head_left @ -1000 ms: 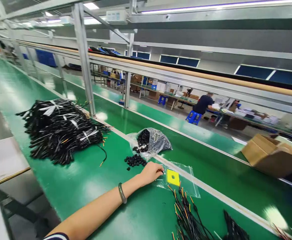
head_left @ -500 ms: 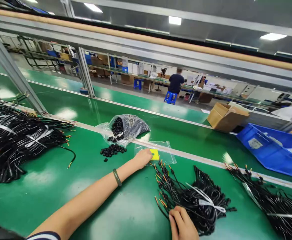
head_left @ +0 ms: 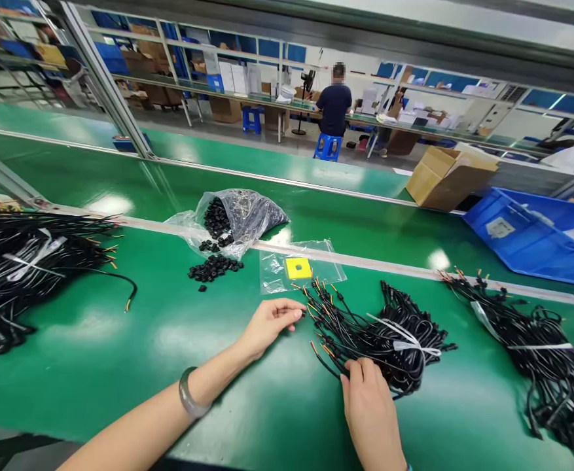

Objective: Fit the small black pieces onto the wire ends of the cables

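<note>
A: Where do we log the cable bundle [head_left: 389, 340]?
B: On the green belt [head_left: 120, 340], tied in white. Our right hand [head_left: 372, 412] fingers its near wires, loosely curled; our left hand [head_left: 269, 324] pinches something tiny beside the wire tips.

Resting the right hand [head_left: 372, 409] on the near end of the tied wire bundle [head_left: 379, 337], fingers touching the black wires. Holding the left hand [head_left: 269, 322] just beside the bundle's orange-tipped ends, fingertips pinched together. Lying behind on the green bench [head_left: 120, 340]: clear bag [head_left: 299, 271], loose black parts [head_left: 213, 268].
</note>
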`<action>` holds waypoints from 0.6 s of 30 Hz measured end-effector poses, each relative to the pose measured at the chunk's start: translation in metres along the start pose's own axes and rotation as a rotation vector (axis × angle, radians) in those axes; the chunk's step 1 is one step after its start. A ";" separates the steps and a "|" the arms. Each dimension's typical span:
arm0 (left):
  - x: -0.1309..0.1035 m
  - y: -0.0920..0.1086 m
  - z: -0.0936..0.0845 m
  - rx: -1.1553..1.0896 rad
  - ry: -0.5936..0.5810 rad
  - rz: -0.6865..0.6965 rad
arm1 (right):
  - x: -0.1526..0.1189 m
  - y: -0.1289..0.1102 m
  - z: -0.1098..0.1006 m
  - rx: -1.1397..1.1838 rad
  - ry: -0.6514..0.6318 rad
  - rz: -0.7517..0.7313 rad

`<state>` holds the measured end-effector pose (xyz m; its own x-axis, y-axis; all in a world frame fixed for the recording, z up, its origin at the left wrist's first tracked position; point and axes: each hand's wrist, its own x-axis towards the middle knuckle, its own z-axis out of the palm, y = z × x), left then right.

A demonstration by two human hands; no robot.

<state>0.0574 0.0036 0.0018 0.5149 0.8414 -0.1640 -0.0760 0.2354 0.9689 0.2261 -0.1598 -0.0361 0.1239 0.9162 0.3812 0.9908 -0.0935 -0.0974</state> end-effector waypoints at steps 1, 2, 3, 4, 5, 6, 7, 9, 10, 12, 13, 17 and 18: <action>-0.004 -0.003 0.003 -0.073 0.000 -0.057 | 0.001 0.000 -0.001 0.001 -0.023 0.004; -0.006 -0.006 0.004 -0.126 0.003 -0.102 | 0.003 0.000 -0.002 0.019 -0.044 0.004; -0.008 -0.009 0.006 -0.163 0.003 -0.140 | 0.004 0.000 -0.003 0.050 -0.059 0.000; -0.009 -0.012 0.006 -0.189 -0.002 -0.173 | 0.005 0.001 -0.005 0.089 -0.069 -0.006; -0.010 -0.014 0.007 -0.208 -0.011 -0.204 | 0.007 0.001 -0.007 0.135 -0.074 -0.011; -0.011 -0.016 0.007 -0.225 -0.023 -0.235 | 0.007 0.001 -0.010 0.182 -0.071 -0.012; -0.012 -0.018 0.008 -0.240 -0.036 -0.265 | 0.008 0.001 -0.012 0.229 -0.063 -0.010; -0.015 -0.019 0.009 -0.268 -0.065 -0.321 | 0.009 0.000 -0.016 0.311 -0.028 -0.003; -0.016 -0.020 0.011 -0.279 -0.081 -0.344 | 0.010 -0.001 -0.017 0.346 -0.002 0.000; -0.019 -0.019 0.013 -0.292 -0.113 -0.374 | 0.010 -0.004 -0.020 0.396 0.046 -0.006; -0.020 -0.019 0.014 -0.294 -0.126 -0.381 | 0.010 -0.005 -0.021 0.413 0.060 -0.011; -0.022 -0.021 0.015 -0.277 -0.163 -0.384 | 0.010 -0.008 -0.021 0.445 0.065 0.002; -0.023 -0.022 0.014 -0.267 -0.170 -0.379 | 0.011 -0.008 -0.021 0.446 0.064 0.010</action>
<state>0.0597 -0.0276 -0.0135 0.6791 0.5861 -0.4419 -0.0608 0.6448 0.7619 0.2202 -0.1573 -0.0123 0.1501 0.8886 0.4334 0.8713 0.0883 -0.4828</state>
